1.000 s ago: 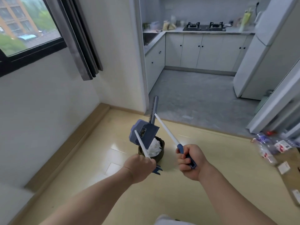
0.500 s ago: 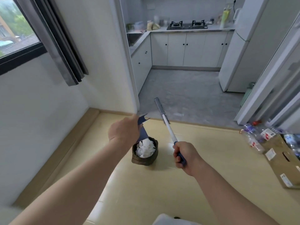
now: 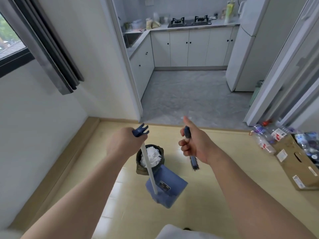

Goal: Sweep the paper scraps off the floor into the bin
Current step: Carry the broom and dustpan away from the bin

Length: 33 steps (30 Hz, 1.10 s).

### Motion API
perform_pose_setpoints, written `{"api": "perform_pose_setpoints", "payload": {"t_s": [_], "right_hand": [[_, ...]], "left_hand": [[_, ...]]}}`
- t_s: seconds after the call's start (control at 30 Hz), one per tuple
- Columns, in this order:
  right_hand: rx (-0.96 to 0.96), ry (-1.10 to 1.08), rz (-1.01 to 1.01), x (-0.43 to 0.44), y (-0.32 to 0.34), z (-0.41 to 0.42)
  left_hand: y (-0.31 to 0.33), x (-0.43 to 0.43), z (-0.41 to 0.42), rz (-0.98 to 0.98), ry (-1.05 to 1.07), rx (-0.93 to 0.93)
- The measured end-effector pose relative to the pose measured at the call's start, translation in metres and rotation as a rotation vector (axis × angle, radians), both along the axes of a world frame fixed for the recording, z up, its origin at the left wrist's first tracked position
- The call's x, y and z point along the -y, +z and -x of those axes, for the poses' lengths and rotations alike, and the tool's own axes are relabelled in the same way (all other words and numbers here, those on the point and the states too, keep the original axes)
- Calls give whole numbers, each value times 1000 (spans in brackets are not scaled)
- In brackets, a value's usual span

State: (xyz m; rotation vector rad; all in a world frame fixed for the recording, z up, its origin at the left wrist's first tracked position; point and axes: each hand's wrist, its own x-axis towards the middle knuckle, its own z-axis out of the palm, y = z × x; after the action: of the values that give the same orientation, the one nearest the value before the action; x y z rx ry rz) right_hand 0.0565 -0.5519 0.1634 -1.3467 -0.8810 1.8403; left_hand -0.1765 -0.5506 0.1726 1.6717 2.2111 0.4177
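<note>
looks like someone's apartment, little kitchen with a gas stove [image 3: 189,21], white cabinets [image 3: 188,47], fridge [image 3: 245,49], curtained window [image 3: 12,47]

I take the bin [image 3: 140,169] as my mark. Its mouth is heaped to the rim with white paper [image 3: 152,155]. The dustpan's white handle [image 3: 146,163], gripped by the left hand [image 3: 124,144], slants across it, so I see no straight drop in. The dustpan [image 3: 170,190] hangs at the bin's near-right side and blocks that approach. Right of the bin, the right hand [image 3: 196,147] grips the brush [image 3: 194,163] in the air. Past it the floor [image 3: 241,149] lies open up to the cardboard box [image 3: 293,163] and plastic bottles [image 3: 264,142], well apart from the bin. Left of the bin, floor runs open to the skirting board [image 3: 67,152]. Beyond the bin, it opens onto the kitchen floor [image 3: 189,97].
</note>
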Motion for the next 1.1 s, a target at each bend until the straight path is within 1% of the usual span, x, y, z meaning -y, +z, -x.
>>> {"api": "perform_pose_setpoints", "payload": {"t_s": [0.07,0.13,0.2,0.27,0.37,0.43,0.53,0.57,0.6,0.77,0.87,0.9,0.93,1.0,1.03,1.1], "right_hand": [[7,82,-74,-3,5,-9],[58,166,-183,-4,9,-17],[181,199,-270,-4,12,-23],[372,201,-281,-4,13,-27],[604,262,-288,-5,14,-30],[803,314,-372,-7,16,-30],[1138,380,-525,-9,18,-30],[1202,389,-550,-10,20,-30],[1223,385,-558,-10,22,-31],[1160,274,-616,-14,24,-38],[1137,255,-658,-18,23,-39],[1078,244,-664,-19,23,-38],[950,225,-657,-18,23,-36],[603,150,-596,-17,22,-30],[477,92,-567,-16,20,-26],[368,-38,-528,-15,12,-16]], "left_hand": [[-13,4,-12,51,42,217],[-23,11,-28,116,76,431],[-33,18,-45,200,95,649],[-46,24,-59,284,75,774],[-65,30,-74,368,-18,811],[-71,34,-85,388,-87,831],[-75,35,-99,421,-137,839],[-75,35,-102,432,-152,832],[-75,34,-105,437,-172,824],[-69,27,-113,421,-228,882],[-63,25,-116,413,-204,947],[-61,25,-118,407,-188,960],[-59,24,-121,399,-174,968],[-56,22,-126,373,-147,980],[-55,21,-128,358,-143,980],[-54,18,-130,335,-161,933]]}}
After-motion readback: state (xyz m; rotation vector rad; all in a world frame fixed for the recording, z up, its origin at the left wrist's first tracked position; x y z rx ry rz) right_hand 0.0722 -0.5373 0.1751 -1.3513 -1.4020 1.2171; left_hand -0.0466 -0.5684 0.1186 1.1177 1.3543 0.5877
